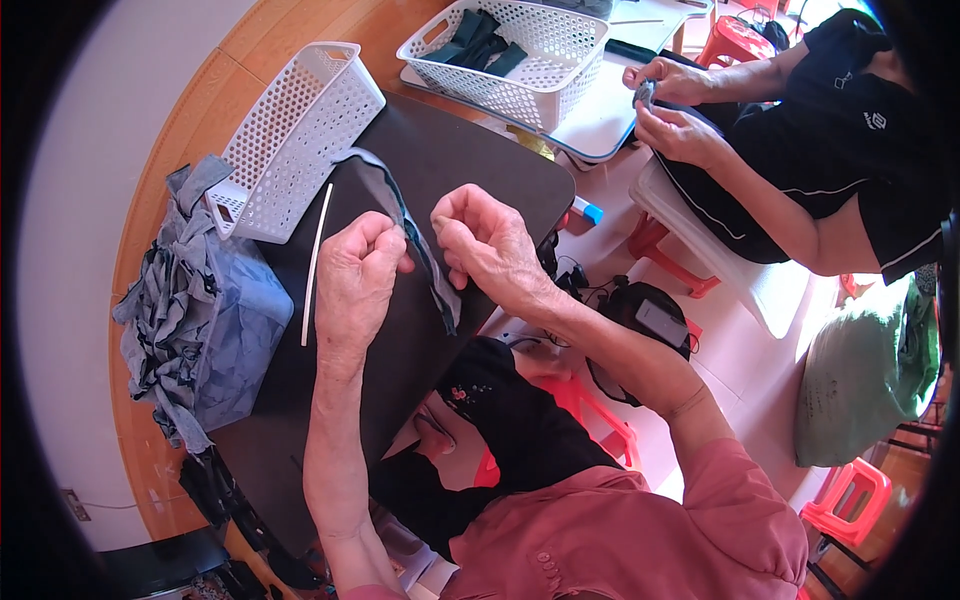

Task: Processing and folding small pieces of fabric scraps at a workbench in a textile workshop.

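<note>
A narrow grey-blue fabric strip [380, 178] with a darker edge hangs over the dark table between my hands. My left hand [362, 275] is closed, its thumb and forefinger pinched at the strip's middle. To the right of the strip, my right hand [488, 245] is also closed in a pinch, apart from the left. Whatever sits between its fingertips is too small to make out. A thin pale stick [318, 265] lies on the table just left of my left hand.
At left, a translucent bin [245, 335] overflows with grey-blue fabric pieces [165, 310]. A white perforated basket [300, 150] stands behind it. Another white basket [560, 85] holds dark cloth pieces. Across from me, a person's hands [668, 105] hold a small grey piece. Red stools [850, 500] stand about.
</note>
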Tool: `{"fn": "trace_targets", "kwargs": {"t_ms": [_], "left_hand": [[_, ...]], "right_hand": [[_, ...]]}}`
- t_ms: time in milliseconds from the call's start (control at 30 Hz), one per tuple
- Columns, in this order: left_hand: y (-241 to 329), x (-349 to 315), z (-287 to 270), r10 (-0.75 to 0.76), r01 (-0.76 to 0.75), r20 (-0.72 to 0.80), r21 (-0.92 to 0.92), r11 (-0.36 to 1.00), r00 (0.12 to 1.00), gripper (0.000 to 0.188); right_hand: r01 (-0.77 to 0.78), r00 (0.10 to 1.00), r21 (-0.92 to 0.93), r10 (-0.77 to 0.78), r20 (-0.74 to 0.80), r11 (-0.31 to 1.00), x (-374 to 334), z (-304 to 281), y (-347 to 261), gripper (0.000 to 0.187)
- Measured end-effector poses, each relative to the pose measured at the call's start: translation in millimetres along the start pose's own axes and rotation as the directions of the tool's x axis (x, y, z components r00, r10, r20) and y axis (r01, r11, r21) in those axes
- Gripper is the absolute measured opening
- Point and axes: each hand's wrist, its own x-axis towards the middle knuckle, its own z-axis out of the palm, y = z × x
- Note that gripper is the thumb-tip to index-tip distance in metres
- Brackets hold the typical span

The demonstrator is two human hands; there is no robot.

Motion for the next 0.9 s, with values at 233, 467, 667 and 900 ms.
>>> {"fn": "trace_targets", "kwargs": {"t_ms": [233,467,667,900], "left_hand": [[-2,-1,4,0.012,-0.012,0.015,0.031,0.999,1.000,0.018],[1,-2,7,0.022,-0.023,0.017,0.030,0.999,1.000,0.016],[-3,-6,7,0.033,-0.034,0.006,0.070,0.997,0.999,0.015],[-4,-7,6,0.024,-0.023,-0.018,0.046,0.999,1.000,0.015]], "right_hand": [[-0.041,0.998,-0.122,0.048,0.050,0.992,1,5,-3,0.016],[-0.038,0.992,-0.153,0.056,0.112,0.987,2,-1,-1,0.016],[-0.027,0.992,-0.179,0.048,0.114,0.983,0,-1,0,0.014],[-0.048,0.992,-0.119,0.061,0.109,0.992,-1,5,-2,0.013]]}}
